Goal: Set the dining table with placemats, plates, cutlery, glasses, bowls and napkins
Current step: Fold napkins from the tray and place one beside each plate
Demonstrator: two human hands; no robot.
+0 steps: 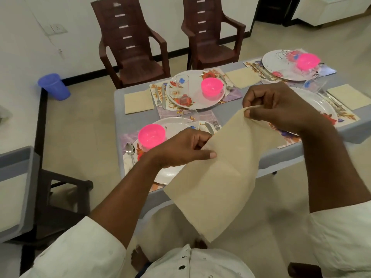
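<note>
Napkin step in hand — last of four, by the look of it. Beige paper napkin (214, 177) held unfolded in the air over the near table (281, 159) edge, left hand (180, 149) pinching one corner, right hand (281, 105) pinching the top edge. Three folded napkins (138, 101) already laid beside their plates. Next, probably: fold along the creases, then lay flat beside the near plate (170, 173) with the pink bowl (152, 135) — without knocking the glass (189, 119).
</note>
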